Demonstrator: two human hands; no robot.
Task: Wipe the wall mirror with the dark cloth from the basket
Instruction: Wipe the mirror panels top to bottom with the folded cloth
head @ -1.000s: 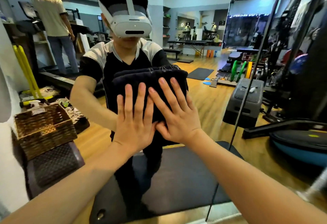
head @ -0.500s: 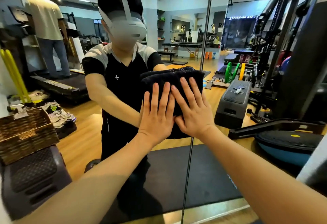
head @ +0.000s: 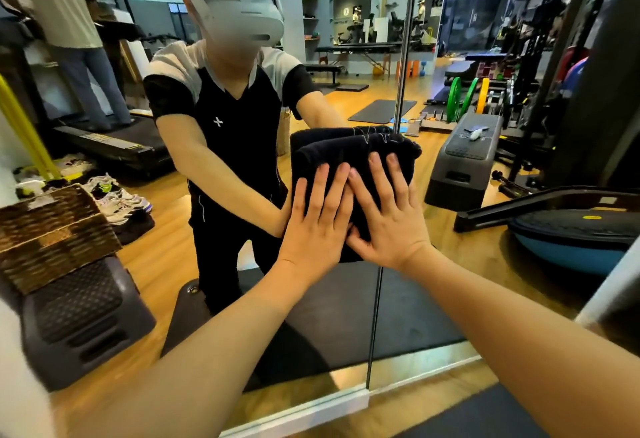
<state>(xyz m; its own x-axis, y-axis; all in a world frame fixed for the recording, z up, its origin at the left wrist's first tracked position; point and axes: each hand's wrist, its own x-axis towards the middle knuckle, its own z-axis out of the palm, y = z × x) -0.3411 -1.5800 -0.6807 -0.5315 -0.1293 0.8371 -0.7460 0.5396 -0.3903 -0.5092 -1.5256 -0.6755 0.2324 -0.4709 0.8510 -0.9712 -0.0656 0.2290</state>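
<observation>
A folded dark cloth [head: 346,150] lies flat against the wall mirror [head: 166,237] at chest height. My left hand [head: 318,226] and my right hand [head: 391,219] press on its lower half side by side, with fingers spread and pointing up. The cloth's right edge overlaps the vertical mirror seam [head: 398,91]. A brown wicker basket [head: 52,233] sits at the far left on a dark step block [head: 79,316]. My reflection faces me behind the cloth.
The mirror's bottom trim [head: 311,410] runs just above the wooden floor. A dark mat [head: 485,413] lies at my feet. The glass reflects a grey step box [head: 464,160], a blue balance ball [head: 571,247], weight racks, shoes and a person on a treadmill.
Both hands have slid the cloth to the right across the glass, from left of the seam to over it. My view has followed to the right and moved closer.
</observation>
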